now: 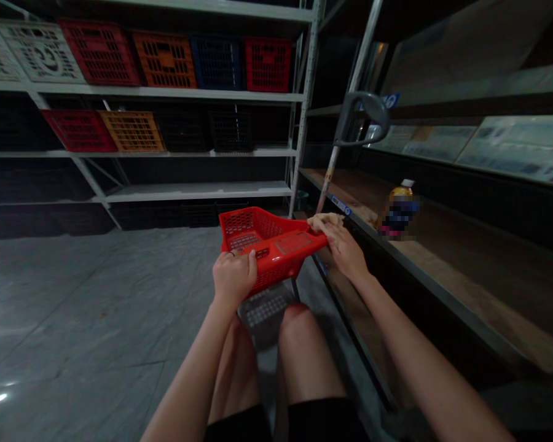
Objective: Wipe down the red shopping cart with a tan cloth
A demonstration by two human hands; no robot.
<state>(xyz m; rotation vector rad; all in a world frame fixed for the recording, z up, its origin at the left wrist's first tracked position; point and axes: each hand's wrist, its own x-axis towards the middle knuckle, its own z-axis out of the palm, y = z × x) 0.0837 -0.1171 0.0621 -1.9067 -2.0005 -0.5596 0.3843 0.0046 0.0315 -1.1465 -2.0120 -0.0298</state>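
Note:
In front of my knees is a red plastic shopping cart [283, 264] with perforated basket walls; the visible part of its inside holds nothing. A grey slotted lower part [267, 310] shows beneath it. My left hand [234, 276] is closed around the left part of the near rim, thumb on top, with a dark ring on one finger. At the rim's right end, my right hand [343, 245] presses a crumpled beige cloth [325, 219] against the red plastic. Its fingertips are partly hidden by the cloth.
A wooden-decked shelf [447, 258] runs along my right, bearing a bottle with a yellow top part [402, 195]. A grey loop handle [364, 120] on a pole leans there. White racks [203, 191] with coloured crates [166, 60] stand ahead. Grey floor [96, 307] lies to the left.

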